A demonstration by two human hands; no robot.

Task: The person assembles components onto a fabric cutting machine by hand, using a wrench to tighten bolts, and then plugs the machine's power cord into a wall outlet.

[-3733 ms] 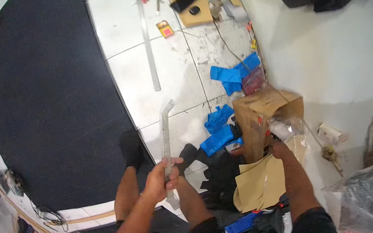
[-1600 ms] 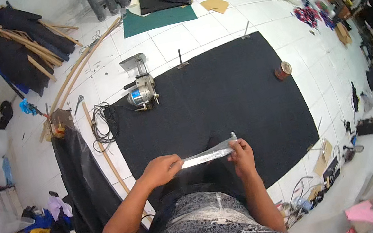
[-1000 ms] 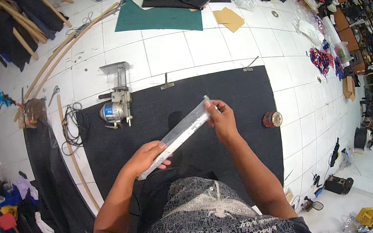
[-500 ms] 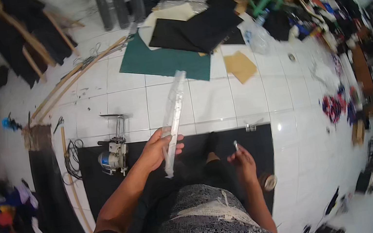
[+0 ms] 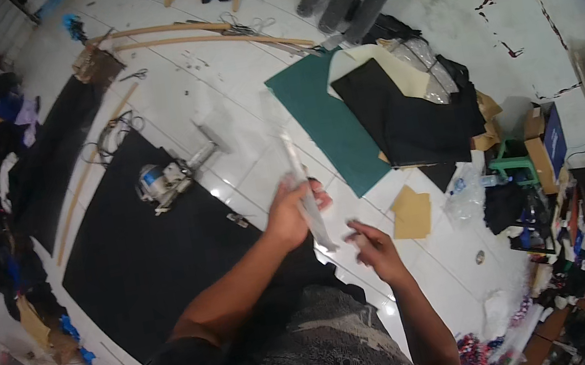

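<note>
- The left hand (image 5: 290, 215) grips a slim, pale plastic sleeve (image 5: 316, 223) near its middle, above the tiled floor (image 5: 432, 275).
- Its long axis runs forward, far end slightly left.
- The right hand (image 5: 377, 249), fingers curled, is near its lower end; blur hides whether it holds anything.

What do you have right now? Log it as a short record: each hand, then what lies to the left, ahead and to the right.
Left hand: closed around a narrow clear sleeve
Right hand: apart from the sleeve, fingers bent; cannot tell if it holds anything
To the left: black sheet, with a silver machine at its edge
Ahead: green sheet, partly covered by black cloth
To the right: tan sheets; farther off, a green stool
</note>
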